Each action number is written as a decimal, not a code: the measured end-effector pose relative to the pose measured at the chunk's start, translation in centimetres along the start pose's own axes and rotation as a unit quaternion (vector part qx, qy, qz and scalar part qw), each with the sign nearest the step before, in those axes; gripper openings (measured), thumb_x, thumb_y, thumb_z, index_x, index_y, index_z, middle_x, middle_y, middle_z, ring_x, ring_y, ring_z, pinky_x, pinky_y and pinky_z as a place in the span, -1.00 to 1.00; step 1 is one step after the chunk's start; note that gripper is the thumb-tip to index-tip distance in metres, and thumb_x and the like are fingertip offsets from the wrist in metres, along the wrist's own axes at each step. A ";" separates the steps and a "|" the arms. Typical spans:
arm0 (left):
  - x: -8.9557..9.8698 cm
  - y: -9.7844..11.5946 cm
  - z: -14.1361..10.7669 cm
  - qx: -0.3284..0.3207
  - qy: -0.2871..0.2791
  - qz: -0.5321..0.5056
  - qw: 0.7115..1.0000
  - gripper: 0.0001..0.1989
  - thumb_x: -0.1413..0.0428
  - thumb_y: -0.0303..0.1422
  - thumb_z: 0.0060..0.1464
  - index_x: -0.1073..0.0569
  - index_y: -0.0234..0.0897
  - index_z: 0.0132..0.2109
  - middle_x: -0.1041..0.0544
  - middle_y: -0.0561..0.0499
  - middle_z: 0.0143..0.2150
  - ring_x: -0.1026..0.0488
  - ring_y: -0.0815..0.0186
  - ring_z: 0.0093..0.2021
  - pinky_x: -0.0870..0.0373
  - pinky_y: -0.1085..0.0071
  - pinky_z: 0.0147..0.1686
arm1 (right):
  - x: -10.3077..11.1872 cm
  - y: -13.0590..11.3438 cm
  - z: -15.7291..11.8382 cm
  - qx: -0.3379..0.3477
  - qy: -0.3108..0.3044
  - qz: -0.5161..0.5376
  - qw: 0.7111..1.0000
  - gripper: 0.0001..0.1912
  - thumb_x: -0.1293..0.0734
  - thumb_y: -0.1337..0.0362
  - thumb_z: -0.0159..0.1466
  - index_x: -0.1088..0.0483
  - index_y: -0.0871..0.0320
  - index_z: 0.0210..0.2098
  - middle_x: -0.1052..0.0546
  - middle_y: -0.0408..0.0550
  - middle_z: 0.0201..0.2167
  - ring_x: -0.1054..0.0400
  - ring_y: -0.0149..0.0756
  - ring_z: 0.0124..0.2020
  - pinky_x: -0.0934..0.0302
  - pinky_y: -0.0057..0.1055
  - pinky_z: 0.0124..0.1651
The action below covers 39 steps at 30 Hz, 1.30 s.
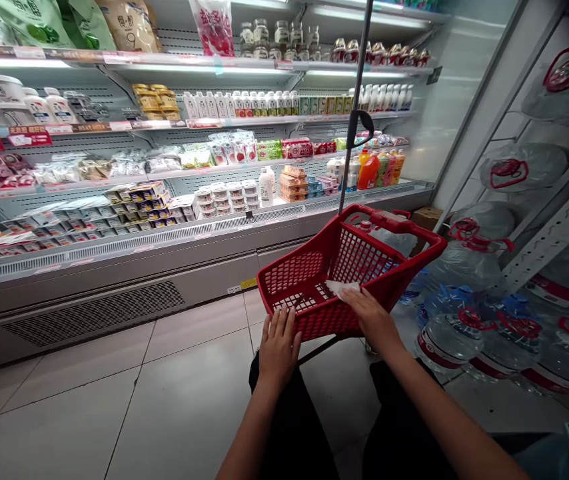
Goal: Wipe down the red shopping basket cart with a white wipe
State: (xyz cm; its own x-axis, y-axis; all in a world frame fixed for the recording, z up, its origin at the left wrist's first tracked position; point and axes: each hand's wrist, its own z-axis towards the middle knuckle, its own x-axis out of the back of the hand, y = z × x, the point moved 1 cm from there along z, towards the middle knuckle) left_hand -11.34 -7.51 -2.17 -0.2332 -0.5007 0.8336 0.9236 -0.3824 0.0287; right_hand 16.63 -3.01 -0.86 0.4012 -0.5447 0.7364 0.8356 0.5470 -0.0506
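- White wipe (343,288): thin, soft, crumpled sheet at the near right rim of the cart basket, overhanging the inside; paper or fabric, hard to tell at this scale.
- Right hand (370,317): fingers closed over the wipe, holding it at the rim.
- Left hand (278,347): fingers straight, slightly parted, laid over the basket's near left rim; holds nothing loose.
- Cart basket (332,321): red, apparently moulded plastic; flared sides, square-holed lattice walls, smooth rounded rim.
- Handle (389,223): thick red bar at the basket's far right end.
- Pole (358,87): slim, dark, upright beyond the basket, with a looped black fitting.
- Water bottles (449,337): clear, bulging, ribbed, red-handled, grouped right of the cart.
- Chiller case (214,280): grey metal base with slotted grille (99,310); shelves above bear stacked tubs (227,200) and slender bottles.
- Floor (179,400): glossy pale tiles, dark joints.
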 end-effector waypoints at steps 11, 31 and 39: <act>-0.6 -0.9 -1.0 0.032 0.035 -0.085 0.995 -0.20 0.07 -0.53 0.34 0.23 -0.28 0.59 -0.25 -0.19 0.51 -0.22 0.13 0.50 -0.27 0.04 0.44 | -4.9 -10.9 2.0 0.105 -0.032 0.069 0.992 -0.31 -0.15 0.54 0.36 -0.25 0.10 0.45 -0.46 -0.02 0.35 -0.31 -0.28 0.38 -0.17 -0.13 0.48; 0.7 -0.4 -0.5 0.045 0.037 -0.076 0.995 -0.06 0.06 -0.66 0.17 0.23 -0.21 0.59 -0.13 -0.11 0.57 -0.19 0.21 0.51 -0.19 0.12 0.49 | -1.5 -4.5 0.0 0.053 0.002 0.013 0.999 -0.26 -0.08 0.58 0.36 -0.17 0.09 0.49 -0.42 -0.01 0.38 -0.30 -0.27 0.39 -0.09 -0.05 0.52; -2.0 4.1 0.1 0.009 0.015 -0.025 1.000 -0.08 -0.04 -0.55 0.12 0.10 -0.37 0.57 -0.09 -0.15 0.58 -0.04 0.10 0.57 -0.09 0.05 0.52 | -1.9 -6.3 -0.3 0.066 -0.006 -0.001 0.998 -0.28 -0.10 0.59 0.32 -0.26 0.16 0.44 -0.47 0.03 0.34 -0.32 -0.26 0.38 -0.17 -0.13 0.47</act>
State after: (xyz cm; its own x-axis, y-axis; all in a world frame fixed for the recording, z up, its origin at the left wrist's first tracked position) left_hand -7.08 -7.98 -3.68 -0.2881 -0.5036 0.8145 0.9157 -0.3937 0.0805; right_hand 10.73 -5.59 -2.15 0.3934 -0.5386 0.7451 0.7792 0.6254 0.0407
